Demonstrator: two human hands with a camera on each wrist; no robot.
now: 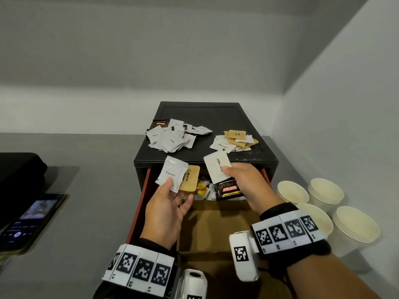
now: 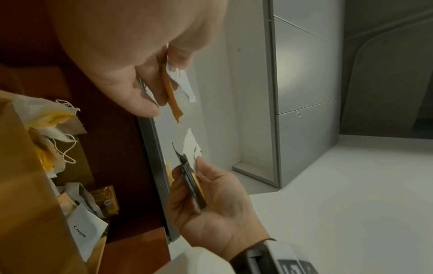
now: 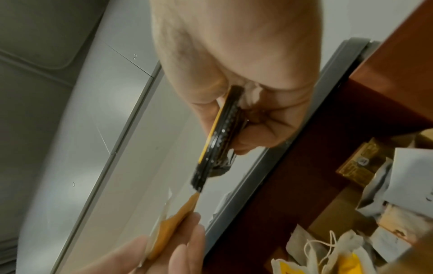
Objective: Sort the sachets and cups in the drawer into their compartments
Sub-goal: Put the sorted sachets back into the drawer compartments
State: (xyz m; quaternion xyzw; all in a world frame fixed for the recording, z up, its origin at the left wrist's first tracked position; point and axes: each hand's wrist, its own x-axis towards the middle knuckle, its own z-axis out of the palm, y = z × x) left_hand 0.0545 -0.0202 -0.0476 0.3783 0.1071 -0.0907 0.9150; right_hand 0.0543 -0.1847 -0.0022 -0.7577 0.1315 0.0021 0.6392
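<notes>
Phone (image 1: 28, 221): lies on the grey counter far left, screen lit, well apart from the work.
Left hand (image 1: 166, 210): raised over the open drawer (image 1: 138, 203), thumb pinching a white cream sachet (image 1: 171, 173) with a brown sugar sachet (image 1: 190, 178) fanned behind it.
Left pile (image 1: 172, 135): white and dark coffee sachets on the black cabinet top (image 1: 216, 113), up and beyond the left hand.
Drawer contents: tea bags (image 1: 201, 187) and loose sachets sit at the back; the front cardboard sections look bare.
Right hand (image 1: 244, 182): grasps a white sugar sachet (image 1: 218, 166) stacked on a black coffee sachet (image 1: 228, 189), long edges pointing away toward the cabinet top.
Right pile (image 1: 235, 140): white and brown sugar sachets, straight beyond the right hand and nearer to it than to the left.
Key relation: probably each held sachet goes forward and up onto a matching pile; the white sugar lines up with the right pile.
Cups (image 1: 326, 190): paper stacks on the counter right of the drawer.
View difference: the wrist views show the held sachets edge-on and another cream sachet (image 2: 82, 231) in the drawer; only the head view shows the piles.
</notes>
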